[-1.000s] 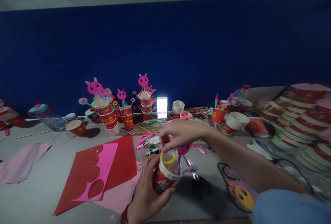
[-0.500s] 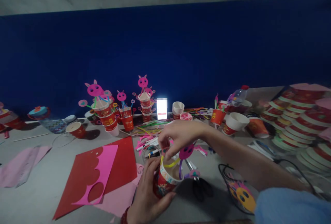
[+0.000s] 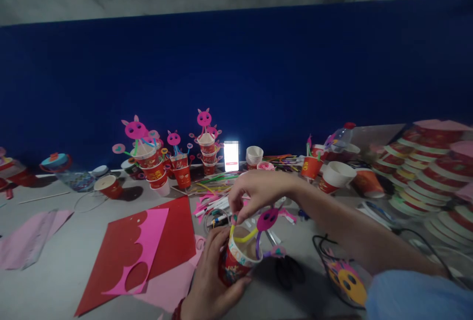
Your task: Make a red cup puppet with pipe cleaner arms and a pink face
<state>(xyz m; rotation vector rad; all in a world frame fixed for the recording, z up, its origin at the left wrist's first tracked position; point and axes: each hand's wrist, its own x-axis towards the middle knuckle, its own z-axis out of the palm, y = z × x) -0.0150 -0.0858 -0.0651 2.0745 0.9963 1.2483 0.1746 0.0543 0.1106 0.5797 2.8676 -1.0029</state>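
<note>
My left hand (image 3: 212, 273) is wrapped round a red paper cup (image 3: 234, 263) with a white patterned rim, tilted a little on the table. Above the cup's far left rim, my right hand (image 3: 254, 194) pinches the top of a yellow pipe cleaner (image 3: 244, 236) that bends inside the cup. A magenta paper face (image 3: 267, 219) with dark eyes stands at the cup's far right side. Below it a purple pipe cleaner (image 3: 258, 246) runs out to a small pink paper disc (image 3: 278, 251). Dark-handled scissors (image 3: 290, 270) lie right of the cup, partly in shadow.
Red card (image 3: 99, 266) and cut magenta paper (image 3: 155, 241) lie to the left. Finished cup figures (image 3: 151, 162) and a lit phone (image 3: 231, 156) stand at the back. Stacked red cups (image 3: 424, 172) fill the right side. A black cable (image 3: 321, 256) loops near my right forearm.
My right hand has lifted slightly and shifted a little right at the rim. The magenta face has swung a little to the right. My left hand stays round the cup.
</note>
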